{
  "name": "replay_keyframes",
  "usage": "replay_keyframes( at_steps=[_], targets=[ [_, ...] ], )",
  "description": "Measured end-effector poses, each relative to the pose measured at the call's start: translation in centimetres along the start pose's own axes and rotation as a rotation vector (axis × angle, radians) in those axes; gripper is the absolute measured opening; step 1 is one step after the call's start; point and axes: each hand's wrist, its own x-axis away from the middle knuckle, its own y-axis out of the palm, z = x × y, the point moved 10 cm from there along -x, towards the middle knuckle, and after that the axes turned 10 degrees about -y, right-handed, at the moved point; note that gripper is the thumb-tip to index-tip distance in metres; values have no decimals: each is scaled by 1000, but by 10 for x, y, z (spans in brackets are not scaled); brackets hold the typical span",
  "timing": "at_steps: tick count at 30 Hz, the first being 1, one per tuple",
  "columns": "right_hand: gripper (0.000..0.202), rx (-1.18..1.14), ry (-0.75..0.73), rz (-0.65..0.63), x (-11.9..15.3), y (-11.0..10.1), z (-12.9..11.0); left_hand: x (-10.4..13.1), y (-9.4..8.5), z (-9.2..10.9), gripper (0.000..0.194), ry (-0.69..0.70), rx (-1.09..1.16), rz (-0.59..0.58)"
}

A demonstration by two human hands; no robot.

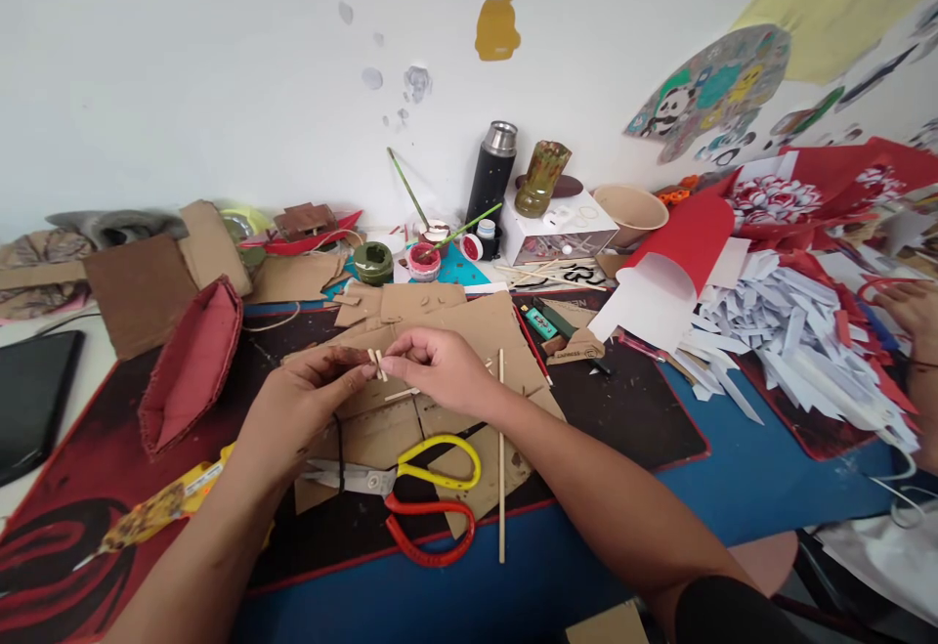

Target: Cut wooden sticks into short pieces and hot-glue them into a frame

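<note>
Short pale sticks [380, 364], tilted, close together

Black flask [490, 180], upright beside white box [566, 243] | mottled vase [540, 183], standing on box | beige bowl [628, 219] at the box's right | white paper strips [788, 331], heaped at right | panda-printed cutout [714, 87] on wall [183, 67]

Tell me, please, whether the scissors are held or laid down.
Laid down: the scissors have no fingers at their handles, while the left hand and right hand pinch small sticks.
</note>
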Motion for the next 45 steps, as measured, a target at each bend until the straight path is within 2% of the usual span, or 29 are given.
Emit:
replay_keyframes(
  at_steps=[16,27,40,45],
  targets=[
    [27,29,17,12,2,-3,-1,0,7,2,39,-9,-34,-11],
    [28,37,6,17,3,-3,-1,2,6,2,39,-35,-48,-9],
    [25,46,18,7,5,-2,-3,4,5,7,33,-2,-95,10],
    [24,47,8,4,5,-3,-3,3,6,7,36,-17,-107,7]
  ],
)
